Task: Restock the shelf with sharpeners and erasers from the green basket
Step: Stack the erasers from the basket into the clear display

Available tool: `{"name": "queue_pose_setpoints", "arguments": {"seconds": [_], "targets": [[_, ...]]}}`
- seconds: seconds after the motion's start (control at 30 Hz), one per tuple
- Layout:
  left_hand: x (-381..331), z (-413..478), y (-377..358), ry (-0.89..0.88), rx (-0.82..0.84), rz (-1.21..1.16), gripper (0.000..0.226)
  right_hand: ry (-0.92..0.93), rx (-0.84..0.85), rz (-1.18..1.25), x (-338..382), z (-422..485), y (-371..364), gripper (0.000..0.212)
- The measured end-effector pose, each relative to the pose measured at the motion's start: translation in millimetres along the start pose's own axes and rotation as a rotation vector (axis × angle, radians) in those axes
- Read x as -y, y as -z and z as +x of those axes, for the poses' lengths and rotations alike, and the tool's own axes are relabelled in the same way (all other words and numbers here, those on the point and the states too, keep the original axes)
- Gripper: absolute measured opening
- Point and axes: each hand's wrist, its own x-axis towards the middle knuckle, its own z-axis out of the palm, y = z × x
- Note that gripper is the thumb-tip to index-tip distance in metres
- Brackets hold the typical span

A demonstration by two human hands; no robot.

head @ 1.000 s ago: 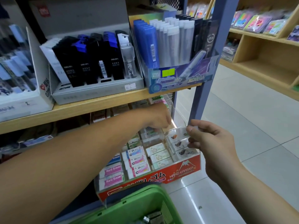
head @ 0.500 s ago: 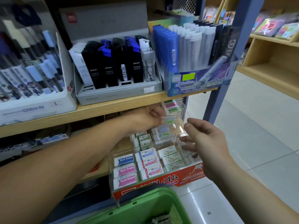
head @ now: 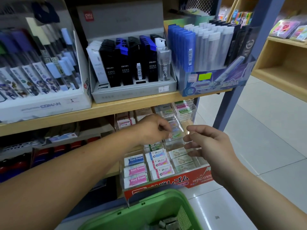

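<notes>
Eraser tray point(head: 182, 180) (clear acrylic) | left hand point(head: 152, 128) fingers point(head: 163, 130) curled, grasp unclear | right hand point(head: 214, 146) fingers point(head: 194, 130) loose

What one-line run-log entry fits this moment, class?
stage: restocking | left hand: fingers curled over clear eraser tray, hold unclear | right hand: relaxed beside tray | green basket: below
</notes>
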Motion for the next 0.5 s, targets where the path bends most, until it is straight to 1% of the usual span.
{"name": "queue_pose_setpoints", "arguments": {"seconds": [0.07,0.13,0.17,0.23,0.27,0.33,0.37,0.43,0.5], "targets": [[1,-5,-1,-0.032,-0.026,0.029,0.013,-0.003,0.008,-0.033,1,-2,-1,0.018],[1,-21,0,-0.082,-0.135,0.035,0.016,0.0,0.05,-0.076,3,-9,-2,0.017],[-2,-35,0,-0.101,-0.202,0.039,0.013,0.011,0.088,-0.114,3,-14,-2,0.016],[-4,-71,-2,-0.131,-0.296,0.028,0.008,0.048,0.237,-0.231,6,-28,-2,0.014],[-4,-93,-4,-0.151,-0.318,0.015,0.015,0.063,0.36,-0.294,6,-37,-2,0.014],[5,-139,-12,-0.172,-0.294,-0.014,0.021,0.056,0.633,-0.418,5,-59,0,0.019],[11,-161,-17,-0.155,-0.251,-0.028,0.021,0.033,0.736,-0.496,2,-70,2,0.027],[22,-195,-30,-0.08,-0.128,-0.041,0.02,0.01,0.846,-0.683,-8,-92,4,0.039],[37,-214,-49,0.01,0.039,0.034,0.021,0.004,0.915,-0.864,-26,-109,0,0.045]]}}
